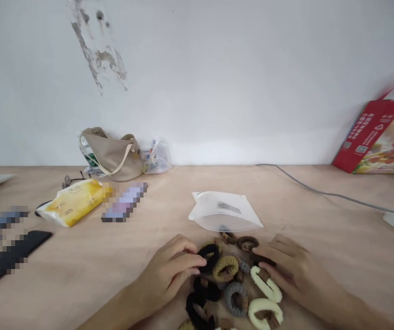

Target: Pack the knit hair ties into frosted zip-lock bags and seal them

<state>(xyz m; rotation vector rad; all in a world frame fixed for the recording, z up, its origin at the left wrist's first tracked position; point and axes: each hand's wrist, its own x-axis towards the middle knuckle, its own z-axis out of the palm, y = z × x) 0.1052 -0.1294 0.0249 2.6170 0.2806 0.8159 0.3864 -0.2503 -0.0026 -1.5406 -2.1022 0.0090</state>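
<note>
- Round fabric hair ties (pixel 224 269): the lowest ones are cut off by the bottom edge.
- Dark tie under the right hand (pixel 295 270): partly hidden, shape unclear.
- Flat rectangular object (pixel 124 201) beside the yellow plastic packet (pixel 73 202): blurred into squares, kind unknown.
- Long dark object (pixel 7 256): blurred, cut by the left edge.
- Red printed cardboard box (pixel 377 137): cut by the right edge.
- Small print on the white plastic pouch (pixel 227 208): unreadable.

A plain room, likely a home: a plywood table (pixel 320 256), scuffed white wall (pixel 197 68), and handbag (pixel 112 158).
</note>
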